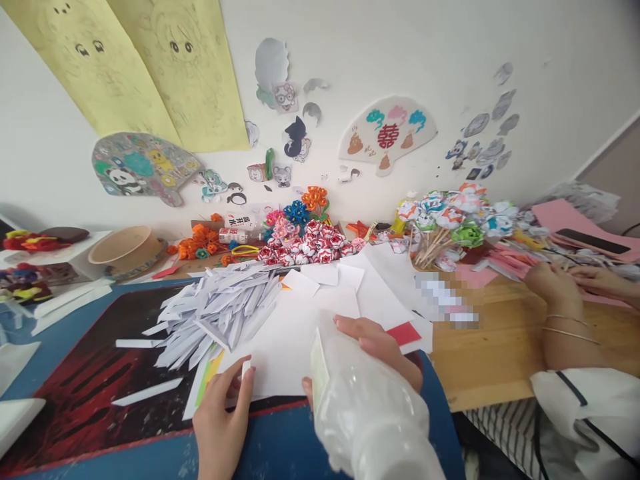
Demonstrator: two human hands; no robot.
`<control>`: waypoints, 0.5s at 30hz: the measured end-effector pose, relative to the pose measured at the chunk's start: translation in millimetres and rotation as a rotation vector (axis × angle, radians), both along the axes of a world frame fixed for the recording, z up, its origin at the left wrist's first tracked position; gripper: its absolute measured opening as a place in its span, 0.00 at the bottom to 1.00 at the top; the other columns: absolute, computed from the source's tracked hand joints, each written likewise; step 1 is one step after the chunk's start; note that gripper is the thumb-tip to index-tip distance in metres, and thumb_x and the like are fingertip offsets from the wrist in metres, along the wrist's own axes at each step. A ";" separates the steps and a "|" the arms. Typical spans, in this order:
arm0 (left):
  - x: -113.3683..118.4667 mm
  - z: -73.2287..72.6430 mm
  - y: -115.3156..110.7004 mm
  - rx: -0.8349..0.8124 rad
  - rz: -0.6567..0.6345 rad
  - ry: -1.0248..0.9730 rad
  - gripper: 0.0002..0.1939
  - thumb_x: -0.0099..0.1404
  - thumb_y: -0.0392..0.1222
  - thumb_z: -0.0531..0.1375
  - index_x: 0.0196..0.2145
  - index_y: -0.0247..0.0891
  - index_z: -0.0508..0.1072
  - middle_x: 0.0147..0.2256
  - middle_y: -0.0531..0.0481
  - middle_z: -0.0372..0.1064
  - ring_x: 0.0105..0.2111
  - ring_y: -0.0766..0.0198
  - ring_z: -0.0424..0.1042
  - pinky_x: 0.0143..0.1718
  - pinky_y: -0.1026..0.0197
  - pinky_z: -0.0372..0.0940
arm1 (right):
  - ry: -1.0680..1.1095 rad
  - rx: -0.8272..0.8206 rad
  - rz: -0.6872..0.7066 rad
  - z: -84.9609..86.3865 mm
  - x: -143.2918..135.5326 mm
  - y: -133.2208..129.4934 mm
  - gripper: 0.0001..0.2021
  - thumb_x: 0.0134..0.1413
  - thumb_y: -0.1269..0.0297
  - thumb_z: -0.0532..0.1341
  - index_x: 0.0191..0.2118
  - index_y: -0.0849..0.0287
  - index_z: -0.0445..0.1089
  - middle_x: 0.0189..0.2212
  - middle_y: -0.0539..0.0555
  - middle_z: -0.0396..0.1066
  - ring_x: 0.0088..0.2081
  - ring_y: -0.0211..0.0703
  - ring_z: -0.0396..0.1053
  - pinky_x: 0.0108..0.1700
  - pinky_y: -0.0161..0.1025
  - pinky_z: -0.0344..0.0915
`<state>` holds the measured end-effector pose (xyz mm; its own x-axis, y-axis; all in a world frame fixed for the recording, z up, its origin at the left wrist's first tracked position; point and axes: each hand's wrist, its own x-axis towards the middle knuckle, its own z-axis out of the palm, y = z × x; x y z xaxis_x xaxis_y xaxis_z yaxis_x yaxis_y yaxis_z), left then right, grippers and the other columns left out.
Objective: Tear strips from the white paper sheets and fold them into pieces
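Note:
My left hand [223,407] pinches a small white paper piece [245,369] between thumb and fingertips, at the lower edge of the white sheets [290,347]. My right hand [383,347] is wrapped round a large translucent white bottle [365,400], tilted with its near end toward me; its far end is over the sheets. A big heap of folded white paper strips [215,310] lies behind and left of my left hand. Two loose strips [147,392] rest on the dark red-and-black mat [95,387]. A red paper piece [404,334] shows beside my right hand.
Behind the sheets stand red-and-white paper flowers [315,243]; more paper flowers on sticks [457,213] are at the right. A round tan bowl [123,247] sits back left. Another person's hands [555,287] work over the wooden table [480,353] at the right.

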<state>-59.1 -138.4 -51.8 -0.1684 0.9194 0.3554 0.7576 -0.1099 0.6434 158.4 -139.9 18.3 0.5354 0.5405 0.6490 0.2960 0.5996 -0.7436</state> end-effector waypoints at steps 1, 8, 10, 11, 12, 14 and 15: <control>-0.6 -0.6 0.1 0.002 -0.004 0.007 0.21 0.62 0.58 0.54 0.42 0.41 0.74 0.32 0.50 0.71 0.30 0.63 0.70 0.31 0.63 0.66 | -0.073 0.144 -0.067 7.0 -2.6 -1.0 0.10 0.49 0.56 0.61 0.40 0.44 0.66 0.36 0.51 0.76 0.36 0.53 0.76 0.35 0.55 0.72; 0.0 0.7 -1.6 0.035 -0.034 -0.010 0.18 0.63 0.55 0.54 0.42 0.42 0.74 0.31 0.48 0.72 0.28 0.60 0.71 0.28 0.59 0.69 | -0.265 0.367 -0.149 38.4 -13.9 -13.2 0.18 0.53 0.63 0.60 0.50 0.40 0.65 0.37 0.49 0.77 0.32 0.51 0.77 0.33 0.53 0.74; 0.3 1.0 -2.7 0.060 -0.045 -0.019 0.17 0.63 0.54 0.53 0.42 0.43 0.73 0.31 0.48 0.72 0.28 0.60 0.72 0.28 0.57 0.70 | -0.264 0.370 -0.187 45.5 -20.6 -16.5 0.20 0.50 0.60 0.63 0.50 0.38 0.65 0.36 0.49 0.77 0.31 0.51 0.77 0.32 0.52 0.74; 0.4 0.9 -3.2 0.074 -0.049 -0.026 0.17 0.63 0.54 0.53 0.42 0.44 0.73 0.31 0.48 0.72 0.27 0.59 0.72 0.27 0.57 0.71 | -0.257 0.383 -0.211 49.3 -25.3 -17.8 0.20 0.48 0.58 0.63 0.49 0.39 0.65 0.35 0.48 0.77 0.31 0.50 0.77 0.31 0.51 0.74; 0.5 0.9 -3.6 0.085 -0.054 -0.035 0.17 0.63 0.54 0.53 0.42 0.44 0.73 0.30 0.48 0.72 0.27 0.59 0.72 0.26 0.57 0.71 | -0.225 0.394 -0.250 53.2 -30.2 -18.9 0.20 0.47 0.56 0.64 0.48 0.39 0.65 0.34 0.48 0.78 0.30 0.50 0.76 0.30 0.51 0.74; 0.5 1.0 -4.2 0.101 -0.067 -0.048 0.16 0.63 0.53 0.53 0.42 0.44 0.73 0.29 0.48 0.71 0.26 0.60 0.72 0.25 0.57 0.71 | -0.217 0.432 -0.300 59.4 -38.5 -20.9 0.21 0.43 0.52 0.65 0.46 0.42 0.67 0.33 0.50 0.77 0.29 0.51 0.76 0.29 0.52 0.74; 0.5 1.2 -4.3 0.109 -0.071 -0.054 0.16 0.63 0.53 0.54 0.41 0.45 0.74 0.28 0.49 0.71 0.26 0.60 0.72 0.24 0.58 0.72 | -0.155 0.419 -0.340 61.2 -40.4 -22.1 0.23 0.40 0.51 0.67 0.46 0.42 0.67 0.33 0.50 0.77 0.30 0.52 0.76 0.30 0.54 0.74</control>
<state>-58.6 -142.7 -50.6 -0.1257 0.8862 0.4460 0.7102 -0.2335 0.6641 118.0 -161.9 79.5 0.5160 0.0328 0.8560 0.6111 0.6861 -0.3947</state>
